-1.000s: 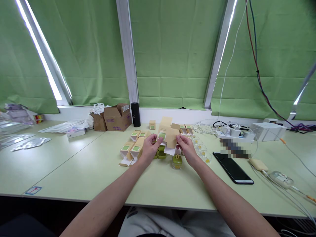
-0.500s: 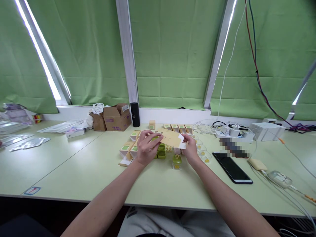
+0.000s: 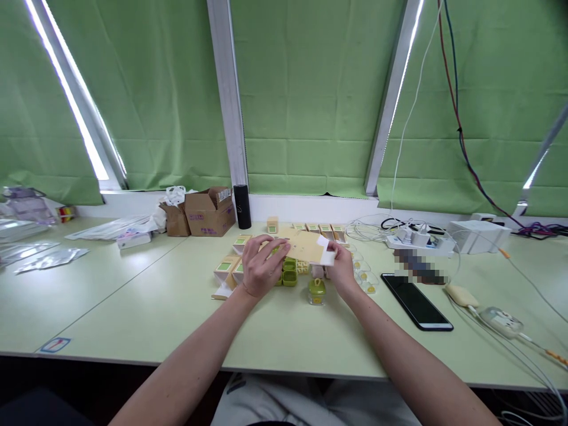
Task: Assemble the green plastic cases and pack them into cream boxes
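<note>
Between my hands, above the table, is a flattened tan cardboard box (image 3: 305,246) with white end flaps. My left hand (image 3: 262,266) pinches its left end, and my right hand (image 3: 341,266) grips the right end by the white flaps. Below it stands a small clear jar with a green lid (image 3: 316,291). Several green square lids (image 3: 290,273) sit beside my left hand, partly hidden by it. Several tan boxes with green windows (image 3: 225,269) stand at the left, and more tan boxes (image 3: 326,229) are behind the card. Clear jars (image 3: 364,277) stand right of my right hand.
A black phone (image 3: 417,302) lies at the right, near white cables and a power strip (image 3: 419,238). At the back left are an opened cardboard carton (image 3: 209,213) and a black cylinder (image 3: 242,207). Plastic bags (image 3: 53,259) lie far left. The table's front edge (image 3: 302,375) runs below my forearms.
Both hands keep hold of the flattened box. It has turned slightly to lie more level, and my left hand has shifted a little to the left. The view has moved slightly.
</note>
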Motion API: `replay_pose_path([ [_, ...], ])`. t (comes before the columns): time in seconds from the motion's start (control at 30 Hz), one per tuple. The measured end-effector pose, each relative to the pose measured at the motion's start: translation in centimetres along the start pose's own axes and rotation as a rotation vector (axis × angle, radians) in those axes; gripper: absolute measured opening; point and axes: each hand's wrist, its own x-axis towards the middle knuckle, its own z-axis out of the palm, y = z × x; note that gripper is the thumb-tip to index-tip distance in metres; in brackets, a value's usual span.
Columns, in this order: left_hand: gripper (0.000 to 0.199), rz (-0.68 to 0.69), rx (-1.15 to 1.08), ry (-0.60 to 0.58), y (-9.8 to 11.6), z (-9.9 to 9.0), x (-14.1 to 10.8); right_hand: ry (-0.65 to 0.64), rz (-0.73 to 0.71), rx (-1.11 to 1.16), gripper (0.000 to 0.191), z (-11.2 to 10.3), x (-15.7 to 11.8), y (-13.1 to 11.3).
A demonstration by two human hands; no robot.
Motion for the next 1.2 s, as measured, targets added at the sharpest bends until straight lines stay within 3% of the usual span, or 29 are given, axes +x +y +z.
replay_pose_path([
  [0.1,0.011,-0.171,-0.063,0.095,-0.2,0.7,0.4,0.035,-0.003,-0.007,0.028,0.1,0.0,0.0],
  [0.23,0.027,-0.569,-0.095,0.119,-1.1,1.2,1.8,0.032,0.003,0.013,0.029,0.2,-0.1,-0.2],
  [0.37,0.035,-0.865,-0.193,0.016,-3.7,2.0,4.0,0.018,0.013,0.019,0.029,0.3,-0.3,-0.4],
  [0.5,0.039,-1.124,-0.183,-0.217,-7.3,4.5,5.8,0.014,0.032,0.026,0.031,0.4,-0.4,-0.5],
  [0.7,0.038,-1.245,-0.073,-0.335,-11.2,9.0,6.7,0.022,0.027,0.042,0.03,0.3,-0.3,-0.7],
  [0.9,0.035,-1.258,0.045,-0.403,-12.1,12.1,7.1,0.024,0.057,0.058,0.031,0.2,-0.2,-0.8],
  [1.07,0.033,-1.243,0.095,-0.469,-12.2,13.6,7.1,0.019,0.063,0.069,0.03,0.1,-0.1,-0.7],
  [1.2,0.028,-1.165,0.155,-0.511,-12.0,13.6,6.6,0.018,0.066,0.088,0.029,0.1,-0.2,-0.8],
])
